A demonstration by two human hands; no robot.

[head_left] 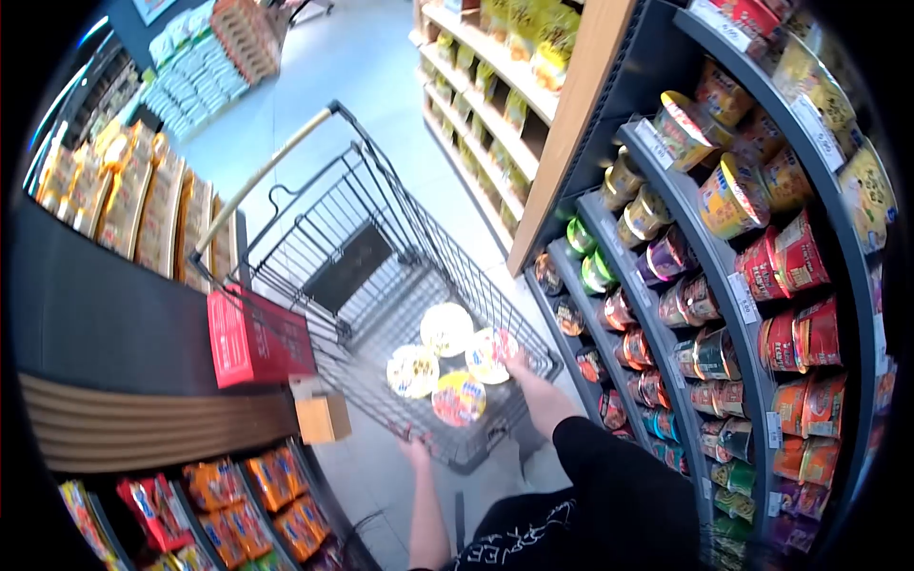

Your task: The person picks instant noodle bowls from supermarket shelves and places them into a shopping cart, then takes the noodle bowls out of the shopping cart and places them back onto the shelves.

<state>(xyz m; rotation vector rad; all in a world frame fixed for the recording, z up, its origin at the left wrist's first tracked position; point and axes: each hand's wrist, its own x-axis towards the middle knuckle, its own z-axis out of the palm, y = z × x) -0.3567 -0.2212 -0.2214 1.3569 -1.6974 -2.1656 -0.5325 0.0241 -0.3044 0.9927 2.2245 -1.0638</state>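
A metal shopping cart point(440, 224) stands before me, with several instant noodle cups in its basket. My right hand point(521, 367) reaches into the basket, its fingers closed at the side of the rightmost noodle cup point(490, 354), which has a white and red lid. Beside that cup are a white-lidded cup point(447, 329), another pale-lidded cup point(412, 371) and a cup with a yellow and red lid point(459, 399). My left hand point(415, 451) is at the cart's near edge, its fingers curled on the rim; they are small and partly blurred.
Curved shelves point(709, 214) of noodle cups and bowls rise close on my right. Wooden shelves point(486, 67) with yellow packets stand beyond. On the left are a red box point(252, 338), a small cardboard box point(323, 420) and a rack of orange packets point(233, 533).
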